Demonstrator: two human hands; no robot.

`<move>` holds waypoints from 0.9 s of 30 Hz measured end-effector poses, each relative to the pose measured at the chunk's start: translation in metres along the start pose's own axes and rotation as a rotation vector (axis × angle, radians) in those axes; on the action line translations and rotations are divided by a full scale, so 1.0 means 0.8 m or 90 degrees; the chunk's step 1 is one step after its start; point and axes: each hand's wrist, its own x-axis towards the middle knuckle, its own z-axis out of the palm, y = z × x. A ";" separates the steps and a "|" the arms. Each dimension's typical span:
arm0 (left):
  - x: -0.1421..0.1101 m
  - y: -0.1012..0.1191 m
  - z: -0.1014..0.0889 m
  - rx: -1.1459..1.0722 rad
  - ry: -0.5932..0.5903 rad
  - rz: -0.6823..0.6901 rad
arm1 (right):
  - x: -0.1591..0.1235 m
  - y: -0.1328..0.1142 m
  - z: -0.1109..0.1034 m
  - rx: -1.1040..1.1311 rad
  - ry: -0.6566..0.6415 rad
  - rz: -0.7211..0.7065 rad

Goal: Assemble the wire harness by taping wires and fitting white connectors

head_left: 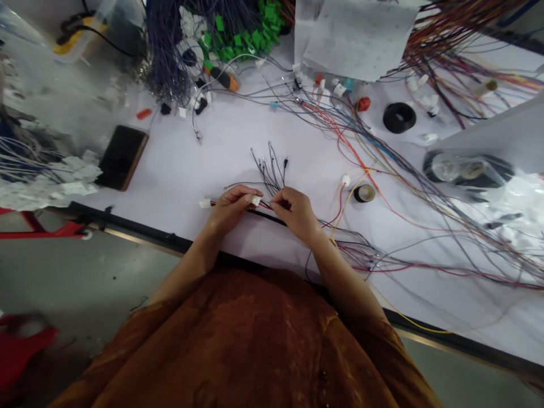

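Observation:
Near the table's front edge, my left hand (232,209) pinches a small white wire connector (255,200) between thumb and fingers. Just to its right, my right hand (295,212) has thumb and forefinger closed on a thin dark wire (267,204) that runs to the connector. A red wire shows beside it. Left of my left hand, a second white connector (205,203) with coloured wires sticks out. Several black wires with metal ends (271,170) fan out on the table beyond my hands. Whether the wire tip sits inside the connector is too small to tell.
A dark phone (123,157) lies left, beside a pile of white connectors (63,175). Green connectors (242,42) and an orange-black tool (224,78) are at the back. Tape rolls (399,118) and long loose wires (382,150) spread over the right side. Papers (361,37) hang behind.

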 end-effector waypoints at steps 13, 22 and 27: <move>-0.003 -0.011 -0.013 0.049 -0.008 -0.030 | -0.003 -0.016 0.001 -0.141 -0.065 -0.077; -0.004 -0.009 -0.015 0.068 -0.042 -0.034 | 0.001 -0.009 -0.003 -0.160 -0.110 -0.125; -0.011 -0.006 -0.013 0.132 -0.037 -0.007 | -0.002 -0.001 0.002 -0.115 -0.074 -0.089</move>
